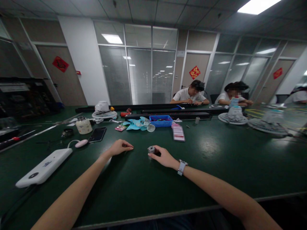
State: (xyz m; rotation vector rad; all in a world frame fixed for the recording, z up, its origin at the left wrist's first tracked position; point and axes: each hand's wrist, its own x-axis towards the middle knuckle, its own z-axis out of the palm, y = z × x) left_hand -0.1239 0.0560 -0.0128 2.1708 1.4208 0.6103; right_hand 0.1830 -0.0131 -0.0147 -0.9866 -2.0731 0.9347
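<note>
A small grey metal cylinder (151, 149), much like a small motor, stands upright on the green tabletop, its round top showing dark marks. Thumb and fingers of my right hand (164, 156) close around it from the right. To the left of the cylinder and apart from it, my left hand (120, 147) is just over the table with thumb and fingertips brought together. Whether anything small is pinched there I cannot make out. Light blue fan blades (135, 124) lie beyond the two hands, beside a blue basket (161, 120) with small parts in it.
On the left are a white power strip (45, 167), a pink rounded device (81, 143), a phone (97, 134) and a pale jar (83, 125). Fan parts (104, 114) and black rails (168, 115) lie farther back. Another grey cylinder (197, 120) stands back right. Two people sit opposite.
</note>
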